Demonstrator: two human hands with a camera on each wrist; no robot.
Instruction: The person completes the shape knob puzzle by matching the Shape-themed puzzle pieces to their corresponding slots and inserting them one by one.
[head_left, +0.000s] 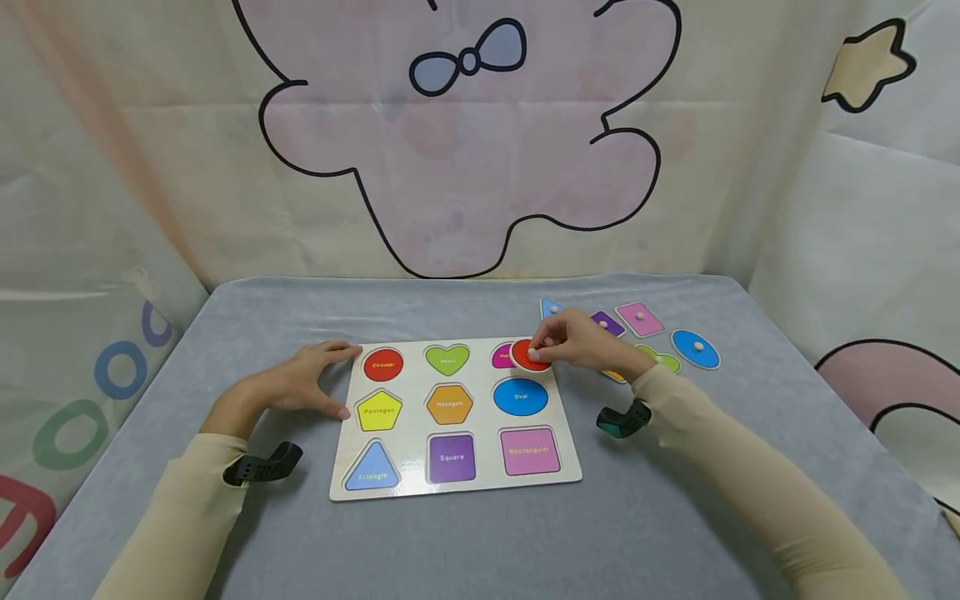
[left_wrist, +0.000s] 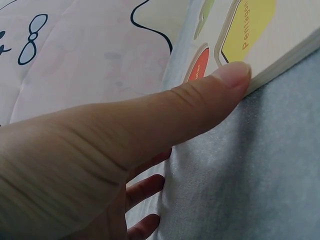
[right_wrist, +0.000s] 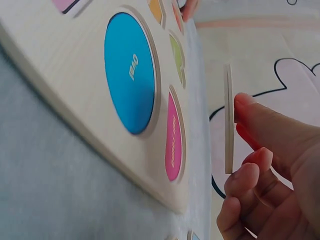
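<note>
A white wooden shape-puzzle board lies on the cloth, its coloured recesses printed with shape names. My left hand is at the board's left side with relaxed fingers. In the left wrist view, its thumb touches the board's edge beside the yellow pentagon recess. My right hand pinches a round red puzzle piece by its knob, above the upper right corner. The piece partly covers the pink recess in the head view. Edge-on in the right wrist view, the piece is held off the board.
Several knobbed pieces lie on the grey cloth beyond and beside my right hand, among them a blue oval, a pink rectangle, a purple piece and a blue triangle. My right forearm partly hides some. A printed curtain stands behind the table.
</note>
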